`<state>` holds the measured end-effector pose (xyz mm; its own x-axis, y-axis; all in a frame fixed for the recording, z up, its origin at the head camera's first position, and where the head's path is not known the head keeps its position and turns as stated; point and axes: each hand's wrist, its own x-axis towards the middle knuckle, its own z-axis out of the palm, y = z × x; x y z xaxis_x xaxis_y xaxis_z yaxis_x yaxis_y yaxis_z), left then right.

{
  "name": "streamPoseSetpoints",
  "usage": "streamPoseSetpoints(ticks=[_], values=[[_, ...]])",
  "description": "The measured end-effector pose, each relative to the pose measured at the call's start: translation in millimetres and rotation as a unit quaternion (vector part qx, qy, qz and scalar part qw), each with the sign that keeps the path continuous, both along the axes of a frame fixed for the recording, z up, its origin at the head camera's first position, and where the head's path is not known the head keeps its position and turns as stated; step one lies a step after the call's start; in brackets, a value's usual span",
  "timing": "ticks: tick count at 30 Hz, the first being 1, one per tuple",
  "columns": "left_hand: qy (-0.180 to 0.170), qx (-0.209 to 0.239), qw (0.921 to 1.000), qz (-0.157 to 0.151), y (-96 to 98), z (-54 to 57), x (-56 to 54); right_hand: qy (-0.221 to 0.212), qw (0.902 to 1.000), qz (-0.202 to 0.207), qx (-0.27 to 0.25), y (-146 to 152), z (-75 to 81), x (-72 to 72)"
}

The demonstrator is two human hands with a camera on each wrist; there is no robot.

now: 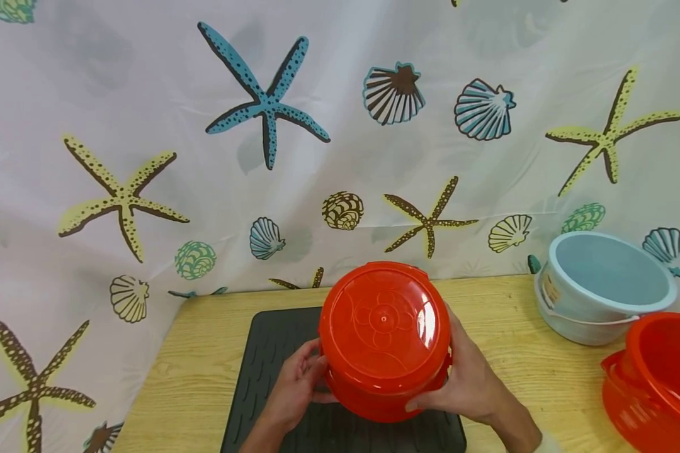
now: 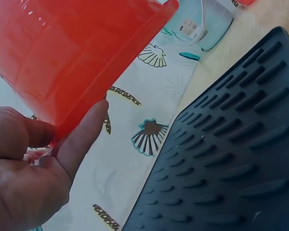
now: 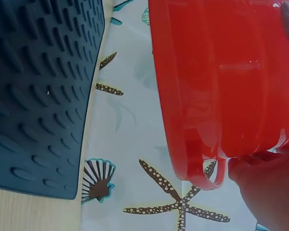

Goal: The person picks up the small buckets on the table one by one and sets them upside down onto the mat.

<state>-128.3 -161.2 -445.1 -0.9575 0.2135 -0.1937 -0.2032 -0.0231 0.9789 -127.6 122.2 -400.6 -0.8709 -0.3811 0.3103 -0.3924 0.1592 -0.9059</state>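
A red plastic bucket [image 1: 384, 327] is held upside down over a black ribbed mat [image 1: 280, 333]. Its round base, moulded with a flower pattern, faces up in the head view. My left hand [image 1: 296, 382] grips the bucket low on its left side; in the left wrist view the thumb and fingers pinch it near the rim. On the opposite side my right hand [image 1: 467, 377] holds the wall, thumb toward the front. The right wrist view shows a looped lug [image 3: 214, 175] by the rim, close to the right hand. The bucket's inside is hidden.
To the right stands a pale blue bucket [image 1: 592, 324] with its handle lowered. In front of it is another red bucket [image 1: 634, 390], cut off by the frame edge. A shell-and-starfish curtain [image 1: 351, 157] hangs behind the wooden table [image 1: 175, 377].
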Motion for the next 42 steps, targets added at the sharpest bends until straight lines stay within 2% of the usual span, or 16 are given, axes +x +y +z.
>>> streamPoseSetpoints(ticks=[9,16,18,21,24,26,28,31,32,34,36,39,42], values=[[-0.003,-0.069,0.9976,-0.008,-11.3,10.9,4.8,-0.013,0.9997,0.012,-0.015,-3.0,-9.2,-1.4],[0.028,-0.102,0.9928,-0.057,-23.7,15.4,10.3,-0.020,0.9995,0.022,-0.010,-7.0,-11.8,-4.2],[0.033,-0.116,0.9908,-0.061,-25.7,15.9,11.3,-0.016,0.9994,0.028,-0.011,-8.4,-12.5,-5.3],[0.031,-0.139,0.9886,-0.049,-26.8,16.4,12.3,-0.011,0.9991,0.037,-0.014,-11.3,-13.4,-7.0],[0.029,-0.164,0.9858,-0.023,-27.6,16.4,13.6,-0.008,0.9983,0.052,-0.026,-15.4,-13.7,-8.9],[0.030,-0.201,0.9792,0.000,-28.6,17.1,14.7,-0.007,0.9977,0.059,-0.033,-18.5,-13.5,-9.7],[0.034,-0.242,0.9693,0.026,-30.8,18.3,15.6,-0.004,0.9974,0.062,-0.036,-21.6,-12.9,-10.2],[0.061,-0.303,0.9489,0.063,-37.3,20.6,16.1,-0.003,0.9977,0.060,-0.031,-26.3,-11.5,-10.7],[0.077,-0.310,0.9450,0.071,-40.4,21.1,15.9,-0.004,0.9978,0.060,-0.028,-27.9,-10.9,-11.0],[0.123,-0.305,0.9412,0.077,-47.4,22.0,15.5,-0.005,0.9978,0.063,-0.019,-31.4,-10.3,-12.6],[0.175,-0.288,0.9396,0.061,-54.8,23.5,15.6,-0.015,0.9980,0.061,-0.001,-35.7,-9.5,-14.5],[0.234,-0.223,0.9462,-0.004,-64.6,28.4,16.9,-0.024,0.9976,0.063,0.018,-43.4,-8.6,-18.1],[0.248,-0.164,0.9533,-0.052,-73.1,37.5,20.7,-0.018,0.9962,0.082,0.022,-52.8,-9.2,-22.3]])
